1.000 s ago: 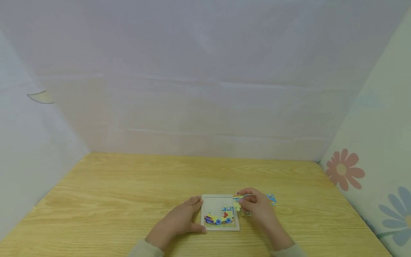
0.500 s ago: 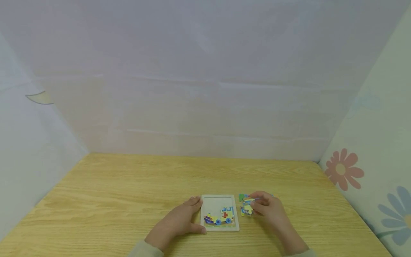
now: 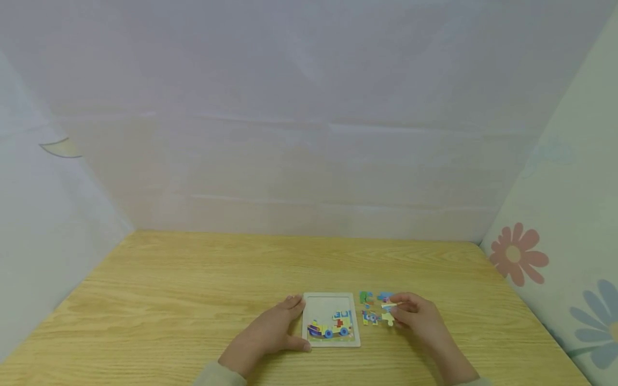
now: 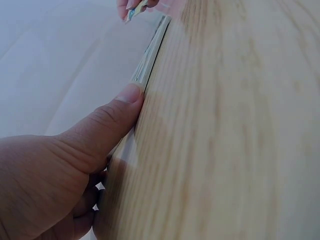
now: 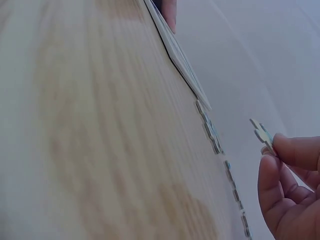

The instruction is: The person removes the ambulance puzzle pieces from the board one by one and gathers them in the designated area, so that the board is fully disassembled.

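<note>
Pinching one puzzle piece (image 3: 388, 318) with the thumb and fingertips of the right hand (image 3: 419, 316). Seen from the right wrist, held clear of the tabletop (image 5: 100, 125). Left of and beyond the pinch, lying flat, counting at least three loose pieces (image 3: 370, 318). Farther left, touching one tray (image 3: 328, 303) with the left hand (image 3: 270, 328), spread along its left edge. Showing, from the head alone, a partial vehicle picture (image 3: 336, 326).

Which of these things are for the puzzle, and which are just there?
For the puzzle: puzzle frame, left hand against it, loose pieces, held piece in the right hand.

Just there: red flower print, blue flower print.
</note>
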`<state>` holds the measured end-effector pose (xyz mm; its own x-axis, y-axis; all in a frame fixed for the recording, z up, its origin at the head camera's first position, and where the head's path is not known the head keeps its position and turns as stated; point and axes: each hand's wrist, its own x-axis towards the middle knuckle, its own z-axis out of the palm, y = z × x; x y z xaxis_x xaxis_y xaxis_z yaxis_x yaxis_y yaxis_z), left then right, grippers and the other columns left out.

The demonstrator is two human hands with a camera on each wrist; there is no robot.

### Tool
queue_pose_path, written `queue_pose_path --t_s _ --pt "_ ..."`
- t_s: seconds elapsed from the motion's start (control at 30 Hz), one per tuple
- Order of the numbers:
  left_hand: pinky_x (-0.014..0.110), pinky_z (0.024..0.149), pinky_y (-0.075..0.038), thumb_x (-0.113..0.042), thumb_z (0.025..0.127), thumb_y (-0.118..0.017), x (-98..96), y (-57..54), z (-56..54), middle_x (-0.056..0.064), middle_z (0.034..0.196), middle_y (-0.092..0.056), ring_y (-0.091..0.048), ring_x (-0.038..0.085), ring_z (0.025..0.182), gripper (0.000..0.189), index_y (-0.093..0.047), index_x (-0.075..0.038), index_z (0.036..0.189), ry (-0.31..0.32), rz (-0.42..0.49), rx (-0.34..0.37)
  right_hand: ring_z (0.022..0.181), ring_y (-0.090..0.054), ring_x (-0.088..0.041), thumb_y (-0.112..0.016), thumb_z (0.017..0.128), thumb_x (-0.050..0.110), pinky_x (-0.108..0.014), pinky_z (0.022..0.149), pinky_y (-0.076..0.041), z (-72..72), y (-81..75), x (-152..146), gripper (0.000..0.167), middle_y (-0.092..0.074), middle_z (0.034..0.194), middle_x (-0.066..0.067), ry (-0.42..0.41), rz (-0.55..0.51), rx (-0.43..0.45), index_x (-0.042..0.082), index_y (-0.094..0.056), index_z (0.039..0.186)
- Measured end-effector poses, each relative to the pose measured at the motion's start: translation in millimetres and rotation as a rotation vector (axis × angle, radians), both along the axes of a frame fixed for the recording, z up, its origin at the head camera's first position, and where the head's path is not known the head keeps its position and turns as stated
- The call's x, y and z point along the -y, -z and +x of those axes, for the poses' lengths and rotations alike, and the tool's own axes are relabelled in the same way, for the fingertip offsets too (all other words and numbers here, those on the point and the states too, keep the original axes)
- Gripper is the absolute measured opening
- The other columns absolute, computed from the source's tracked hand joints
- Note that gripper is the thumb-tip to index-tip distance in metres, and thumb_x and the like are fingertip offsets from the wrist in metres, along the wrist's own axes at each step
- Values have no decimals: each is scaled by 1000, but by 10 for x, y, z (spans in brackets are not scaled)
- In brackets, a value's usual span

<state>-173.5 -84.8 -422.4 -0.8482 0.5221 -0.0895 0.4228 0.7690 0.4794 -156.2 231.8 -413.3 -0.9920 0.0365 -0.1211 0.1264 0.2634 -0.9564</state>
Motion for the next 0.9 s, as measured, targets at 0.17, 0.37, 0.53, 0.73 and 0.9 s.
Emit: queue_pose_path --t_s 0.17,0.37,0.53,0.73,0.9 --pt "48 110 -28 -56 69 -71 7 6 2 15 148 -32 -29 35 136 95 -39 0 139 -3 -7 -4 71 -59 -14 -62 85 4 -23 65 -56 -15 50 -73 34 -57 91 -10 -29 13 13 -9 -54 116" --pt "49 110 -28 -56 69 -71 12 3 4 15 148 -32 -29 35 136 95 -39 0 139 -4 -8 -14 67 -57 -14 -64 83 2 -23 60 -55 -34 79 -86 31 -57 85 -8 6 57 28 -8 -59 111" --pt "48 110 -28 -56 69 -71 13 -20 13 16 148 -32 -29 35 136 94 -39 0 139 -2 -3 -18 67 -58 -15 -65 81 0 -23 59 -55 -46 84 -72 24 -61 80 -8 28 157 23 -5 -63 104" --pt "49 110 -28 -55 69 -71 9 -40 18 16 148 -32 -29 36 136 94 -39 0 139 5 6 -18 75 -56 -14 -71 77 6 -24 64 -51 -54 64 -75 18 -63 83 -3 19 423 -30 3 -67 94" --pt "48 110 -28 -56 70 -70 -3 -31 6 15 148 -32 -28 35 136 95 -38 0 139 3 -5 -10 79 -56 -16 -71 76 7 -29 68 -51 -57 61 -83 20 -62 84 -2 -9 499 -46 3 -67 95"
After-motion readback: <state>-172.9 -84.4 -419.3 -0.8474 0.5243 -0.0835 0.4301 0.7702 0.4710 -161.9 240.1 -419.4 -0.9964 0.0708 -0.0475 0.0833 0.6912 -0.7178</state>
